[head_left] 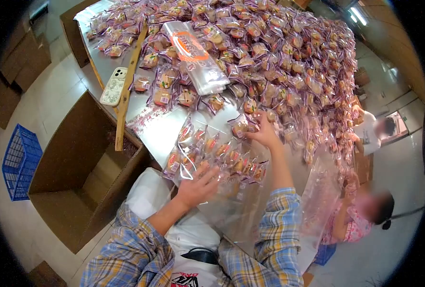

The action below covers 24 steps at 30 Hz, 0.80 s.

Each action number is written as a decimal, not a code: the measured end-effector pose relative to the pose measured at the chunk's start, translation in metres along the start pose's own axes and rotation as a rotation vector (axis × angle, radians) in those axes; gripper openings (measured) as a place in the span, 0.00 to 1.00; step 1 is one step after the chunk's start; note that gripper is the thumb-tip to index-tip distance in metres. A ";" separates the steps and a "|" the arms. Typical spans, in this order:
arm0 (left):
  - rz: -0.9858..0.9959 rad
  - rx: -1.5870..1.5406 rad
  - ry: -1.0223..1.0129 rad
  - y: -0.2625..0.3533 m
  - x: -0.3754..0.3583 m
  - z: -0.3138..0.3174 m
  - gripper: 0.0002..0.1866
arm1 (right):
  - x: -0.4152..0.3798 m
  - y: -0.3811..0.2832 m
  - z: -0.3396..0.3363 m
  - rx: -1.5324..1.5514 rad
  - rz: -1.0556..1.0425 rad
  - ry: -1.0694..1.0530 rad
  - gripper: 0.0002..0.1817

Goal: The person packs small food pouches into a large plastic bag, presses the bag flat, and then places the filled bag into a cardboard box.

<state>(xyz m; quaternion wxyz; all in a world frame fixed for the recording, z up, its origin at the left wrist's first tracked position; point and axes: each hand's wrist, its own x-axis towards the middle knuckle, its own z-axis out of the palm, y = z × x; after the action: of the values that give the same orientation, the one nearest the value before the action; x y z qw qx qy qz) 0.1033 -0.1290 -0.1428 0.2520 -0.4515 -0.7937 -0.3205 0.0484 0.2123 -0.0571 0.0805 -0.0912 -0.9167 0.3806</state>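
A large clear plastic bag (243, 198) lies at the table's near edge, with rows of small wrapped pastries (222, 146) inside it. My left hand (199, 185) rests flat on the bag, fingers stretched out, just below the rows. Beyond the bag, my right hand (266, 133) pinches a purple-edged wrapped pastry (241, 125) between thumb and fingers. Loose pastries of the same kind (279, 62) cover much of the table, reaching up to my right hand. A stack of flat printed plastic bags (196, 60) lies on top of them.
A wooden strip (129, 88) runs along the left table edge, beside a phone in a patterned case (113, 86). An open cardboard box (86, 177) stands at left, near a blue plastic crate (21, 162). Two other people (351, 220) are at the table's right side.
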 end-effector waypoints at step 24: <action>0.004 0.019 -0.045 -0.001 0.000 -0.004 0.26 | 0.022 -0.023 -0.021 -0.118 0.112 -0.015 0.56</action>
<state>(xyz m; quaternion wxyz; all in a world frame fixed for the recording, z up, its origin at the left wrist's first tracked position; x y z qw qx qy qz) 0.1033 -0.1324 -0.1401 0.2388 -0.4577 -0.8014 -0.3021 0.0295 0.2158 -0.0247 0.0466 -0.1439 -0.9316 0.3306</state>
